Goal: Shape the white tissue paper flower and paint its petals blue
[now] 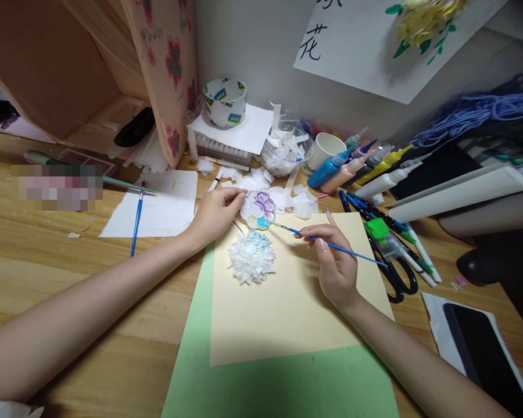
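Note:
My left hand point(220, 213) pinches the left edge of a small white palette point(249, 208) with purple, blue and yellowish paint in its wells. In my right hand point(333, 258) is a thin blue paintbrush point(351, 251), its tip at the palette's lower right, by the blue paint. Just below the palette, a white ruffled paper flower point(251, 261) with light blue on its top petals lies on a cream sheet point(287, 319). That sheet rests over a green sheet point(261, 389).
Behind the palette are paper scraps, a bowl of scraps point(285, 154), a paper cup point(326, 152) and paint bottles point(331, 168). Pens and black scissors point(396, 281) lie right, a phone point(483, 354) lower right. Another brush point(136, 223) crosses white paper point(174, 203) at left.

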Tool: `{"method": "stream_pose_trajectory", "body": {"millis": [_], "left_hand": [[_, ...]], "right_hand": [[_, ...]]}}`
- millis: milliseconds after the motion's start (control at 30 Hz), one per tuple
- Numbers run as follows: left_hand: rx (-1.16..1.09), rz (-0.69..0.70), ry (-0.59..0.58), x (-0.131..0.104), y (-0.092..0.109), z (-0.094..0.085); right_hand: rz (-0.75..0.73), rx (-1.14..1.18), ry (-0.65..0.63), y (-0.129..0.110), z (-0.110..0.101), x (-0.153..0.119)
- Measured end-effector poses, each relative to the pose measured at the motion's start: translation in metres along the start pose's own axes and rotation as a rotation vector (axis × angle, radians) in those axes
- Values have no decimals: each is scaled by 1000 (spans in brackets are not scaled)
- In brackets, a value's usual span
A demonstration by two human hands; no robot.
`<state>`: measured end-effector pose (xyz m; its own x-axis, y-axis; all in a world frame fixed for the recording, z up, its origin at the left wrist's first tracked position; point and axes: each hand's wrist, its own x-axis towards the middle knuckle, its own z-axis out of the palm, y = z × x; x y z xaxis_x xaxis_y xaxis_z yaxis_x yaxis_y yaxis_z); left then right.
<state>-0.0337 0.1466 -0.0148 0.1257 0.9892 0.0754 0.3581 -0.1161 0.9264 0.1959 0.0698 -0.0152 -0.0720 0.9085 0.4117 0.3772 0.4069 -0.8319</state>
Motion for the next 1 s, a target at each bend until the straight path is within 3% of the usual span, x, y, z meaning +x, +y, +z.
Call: {"method": "stream_pose_trajectory", "body": {"millis": [100, 333, 467, 633, 700, 1000], "left_hand": [[4, 6, 2, 0, 0, 0], [1, 5, 2, 0, -1, 0], [-2, -10, 1, 0, -1, 0], [-13, -7, 5, 0, -1, 1], [-21, -11, 5, 0, -1, 1], [-23, -15, -2, 0, 0, 1]], "right_hand": [[31, -39, -58, 0, -1, 0], [35, -27, -56, -1, 1, 1], [-79, 71, 5, -2, 1, -1], [-319, 17, -183, -6, -3, -4], [-333, -29, -247, -8, -3, -4], [-299, -91, -267, -12, -2, 0]]}}
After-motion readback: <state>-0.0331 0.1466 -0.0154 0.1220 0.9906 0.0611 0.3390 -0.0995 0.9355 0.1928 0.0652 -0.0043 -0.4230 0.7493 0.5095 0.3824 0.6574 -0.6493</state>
